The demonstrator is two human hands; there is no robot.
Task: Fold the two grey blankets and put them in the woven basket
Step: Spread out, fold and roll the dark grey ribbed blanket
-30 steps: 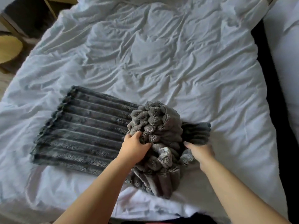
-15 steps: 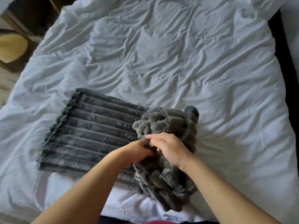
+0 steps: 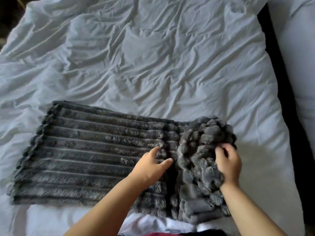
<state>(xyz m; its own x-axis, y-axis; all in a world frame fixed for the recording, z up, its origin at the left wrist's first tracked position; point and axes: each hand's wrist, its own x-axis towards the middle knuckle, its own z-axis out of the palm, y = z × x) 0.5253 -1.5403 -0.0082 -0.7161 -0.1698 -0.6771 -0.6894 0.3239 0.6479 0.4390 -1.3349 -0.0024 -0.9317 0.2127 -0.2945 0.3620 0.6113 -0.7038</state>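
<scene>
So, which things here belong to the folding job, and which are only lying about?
For the job: ribbed grey blanket, bumpy grey blanket, left hand resting on the ribbed one, right hand gripping the bumpy one.
Lying about: white duvet, white bedding on the right.

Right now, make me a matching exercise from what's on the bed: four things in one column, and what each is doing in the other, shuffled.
1 left hand
2 right hand
3 ribbed blanket
4 bumpy blanket

A bunched up at the right end
B fingers spread, on the ribbed blanket
C lying flat on the white bedding
D gripping the bumpy blanket

Pairs: 1-B, 2-D, 3-C, 4-A
</scene>
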